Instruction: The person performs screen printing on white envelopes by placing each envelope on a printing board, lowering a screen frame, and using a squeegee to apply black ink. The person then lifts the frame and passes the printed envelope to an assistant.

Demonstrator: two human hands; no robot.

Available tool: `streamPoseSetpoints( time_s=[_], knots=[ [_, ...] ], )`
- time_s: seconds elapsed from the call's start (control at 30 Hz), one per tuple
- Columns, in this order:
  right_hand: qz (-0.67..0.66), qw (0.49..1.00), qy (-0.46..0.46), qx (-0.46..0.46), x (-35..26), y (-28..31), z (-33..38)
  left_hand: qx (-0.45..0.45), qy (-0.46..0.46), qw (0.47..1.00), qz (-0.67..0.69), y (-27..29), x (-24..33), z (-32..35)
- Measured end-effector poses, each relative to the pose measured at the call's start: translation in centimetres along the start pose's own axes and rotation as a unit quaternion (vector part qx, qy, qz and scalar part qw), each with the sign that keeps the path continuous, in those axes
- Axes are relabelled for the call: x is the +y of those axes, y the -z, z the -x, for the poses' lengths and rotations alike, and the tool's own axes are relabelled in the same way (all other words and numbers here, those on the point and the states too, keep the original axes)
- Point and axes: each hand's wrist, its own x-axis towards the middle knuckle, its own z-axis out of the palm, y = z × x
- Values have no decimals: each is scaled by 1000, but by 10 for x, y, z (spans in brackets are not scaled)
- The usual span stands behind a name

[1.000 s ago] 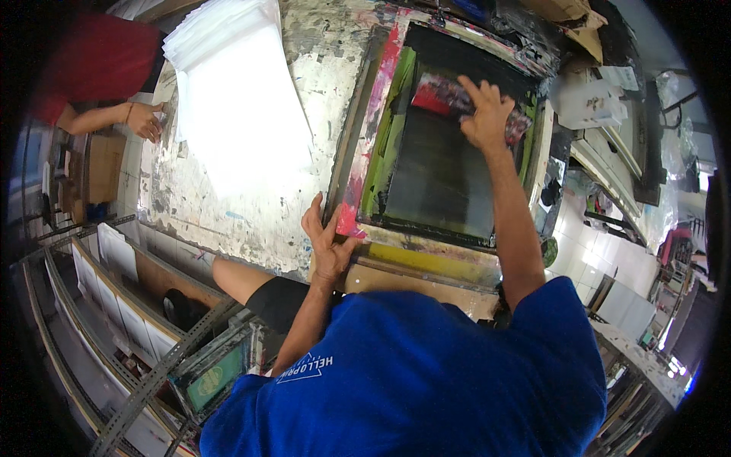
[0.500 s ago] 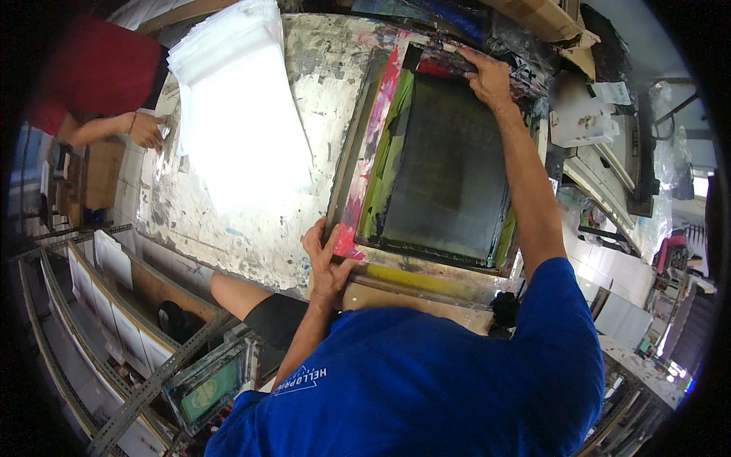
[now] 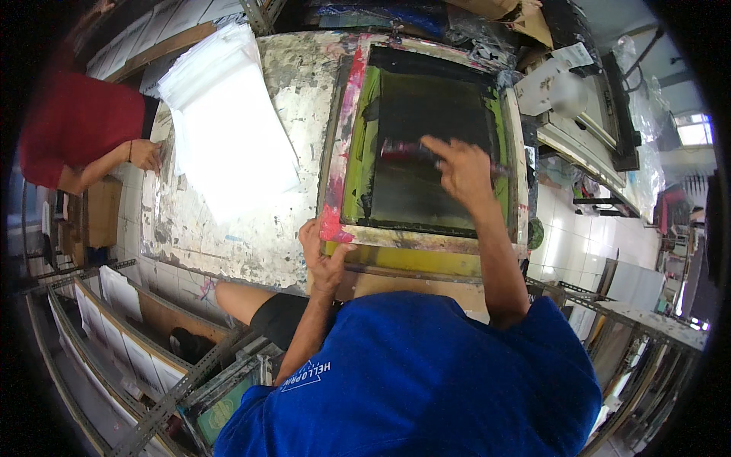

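Observation:
A screen-printing frame (image 3: 415, 238) with ink-stained wooden rails lies in front of me on the worktable. Its mesh (image 3: 434, 99) looks black beyond the squeegee and greyer on the near side, with yellow-green strips along both sides. My right hand (image 3: 464, 174) grips a squeegee (image 3: 403, 151) that lies across the middle of the mesh; motion blurs both. At the frame's near left corner, beside a pink ink stain, my left hand (image 3: 324, 257) is closed around the wood.
A fanned stack of white sheets (image 3: 228, 129) lies on the paint-spattered table (image 3: 205, 244) left of the frame. Another person's hand (image 3: 145, 154) touches the table's left edge. Shelves with boards (image 3: 129, 327) stand at lower left. Cardboard and plastic lie beyond the frame.
My right hand has drawn the squeegee from the far end of the mesh toward me, leaving the mesh behind it darker. My left hand keeps to the near left corner.

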Motion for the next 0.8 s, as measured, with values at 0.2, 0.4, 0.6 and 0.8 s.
streamPoseSetpoints(
  time_s=[0.2,0.4,0.6,0.8],
  knots=[
    [-4,1000,27,1,-88,106,44,83,-43,995,36,-4,46,-38],
    [71,981,112,143,-84,172,-9,222,-81,945,225,-32,111,-130],
    [-11,984,111,136,-71,234,-90,13,-24,995,93,-118,19,-243],
    [-76,980,136,126,-71,260,-129,-22,-68,962,-264,-210,-89,-295]
  ],
)
